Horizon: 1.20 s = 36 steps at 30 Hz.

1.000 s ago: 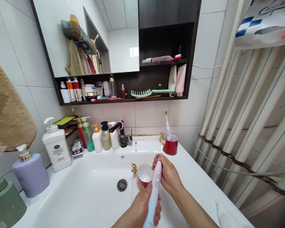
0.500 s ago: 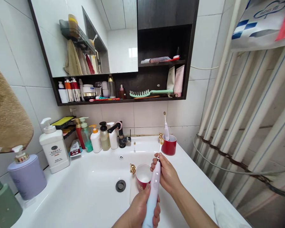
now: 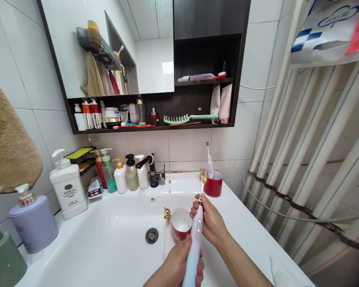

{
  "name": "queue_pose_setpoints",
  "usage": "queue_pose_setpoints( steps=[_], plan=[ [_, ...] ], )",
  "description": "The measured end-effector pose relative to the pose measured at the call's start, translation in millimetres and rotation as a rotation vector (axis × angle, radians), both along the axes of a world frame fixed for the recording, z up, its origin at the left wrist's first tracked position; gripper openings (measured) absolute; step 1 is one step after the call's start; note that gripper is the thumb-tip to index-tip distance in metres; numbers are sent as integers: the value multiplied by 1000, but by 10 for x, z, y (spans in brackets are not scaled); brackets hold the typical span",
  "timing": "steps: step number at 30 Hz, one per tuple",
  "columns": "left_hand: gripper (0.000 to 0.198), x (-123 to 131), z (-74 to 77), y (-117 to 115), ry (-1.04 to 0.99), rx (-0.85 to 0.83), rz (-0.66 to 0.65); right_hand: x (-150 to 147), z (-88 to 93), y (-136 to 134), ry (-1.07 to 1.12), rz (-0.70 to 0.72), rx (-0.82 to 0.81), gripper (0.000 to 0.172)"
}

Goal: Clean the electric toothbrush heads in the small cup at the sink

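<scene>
An electric toothbrush (image 3: pixel 194 243), its handle fading from pink to pale blue, is tilted up over the sink between my hands. My left hand (image 3: pixel 182 263) is wrapped round the lower handle. With my right hand (image 3: pixel 211 219) I pinch the base of the brush head (image 3: pixel 203 182), where it meets the handle; a dark band shows at the joint. Just left of the handle is a red cup (image 3: pixel 180 225) with a white inside and a gold figure (image 3: pixel 167 214) on its side. Behind the brush head a second red cup (image 3: pixel 213 186) holds another toothbrush (image 3: pixel 210 161).
The white sink (image 3: pixel 113 239) has a dark drain (image 3: pixel 151 235) and a black faucet (image 3: pixel 152 171). Several pump bottles (image 3: pixel 121 177) line its back left edge. Overhead hangs a dark mirror cabinet (image 3: pixel 197 95) with toiletries; pale radiator pipes (image 3: pixel 311 159) run along the right.
Both hands keep their hold on the electric toothbrush. The lower handle and my left hand have shifted very slightly to the right.
</scene>
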<state>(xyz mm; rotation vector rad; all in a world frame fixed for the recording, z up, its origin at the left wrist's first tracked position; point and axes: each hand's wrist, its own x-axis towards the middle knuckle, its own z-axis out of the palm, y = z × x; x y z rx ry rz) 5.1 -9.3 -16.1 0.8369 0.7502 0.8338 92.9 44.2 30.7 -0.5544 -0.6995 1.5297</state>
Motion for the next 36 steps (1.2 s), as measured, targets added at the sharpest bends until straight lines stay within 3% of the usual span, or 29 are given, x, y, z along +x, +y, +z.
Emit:
queue_pose_setpoints(
  steps=[5, 10, 15, 19, 24, 29, 33, 36],
  plan=[
    [50, 13, -15, 15, 122, 104, 109, 2, -16, 9, 0, -24, -15, 16],
    [53, 20, -12, 13, 67, 0, 52, 11, 9, 0, -35, 36, -16, 15],
    [51, -20, -22, 46, 136, 159, 115, 20, 42, -17, -87, 36, -3, 15],
    [48, -42, -19, 62, 83, 122, 40, 38, 43, -28, -123, 23, -7, 15],
    [43, -54, -3, 43, 225, 266, 170, 35, 32, -19, -120, -4, -15, 16],
    [47, -88, 52, 41, 92, 25, 19, 24, 3, 9, -142, -58, -51, 17],
    [43, -143, 98, 46, 156, -32, -30, 149, -34, 104, -215, -291, -73, 17],
    [45, -197, 154, 71, 136, -57, 2, 224, -65, 250, -485, -363, -11, 19]
  ],
)
